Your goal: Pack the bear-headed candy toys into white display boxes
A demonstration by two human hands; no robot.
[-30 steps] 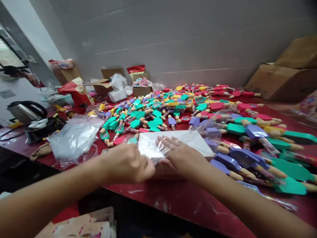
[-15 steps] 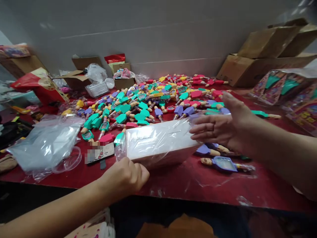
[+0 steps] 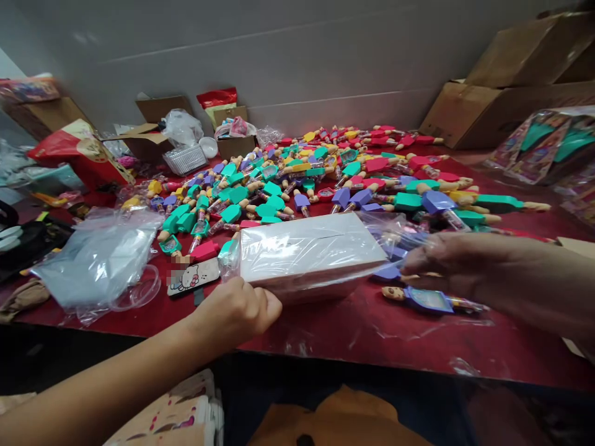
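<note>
Behind the wrapped box [image 3: 311,254] gripped by both hands, left hand [image 3: 237,310] and right hand [image 3: 446,263], toys [image 3: 297,179] crowd.

No legible text anywhere.

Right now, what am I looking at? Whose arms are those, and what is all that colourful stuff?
The picture comes from a camera worn on a person's head, looking down at that person's own bare arms. There is no machine here.

The left hand grips the near corner of a white rectangular box wrapped in clear plastic. The right hand is blurry; it is at the box's other end, by the loose plastic, but whether it grips anything cannot be told.

The box lies on a dark red table. Behind it is a big scatter of small plastic toys in green, purple, red and yellow. At the left lies a heap of clear plastic bags. Brown cardboard boxes stand by the grey wall.
</note>
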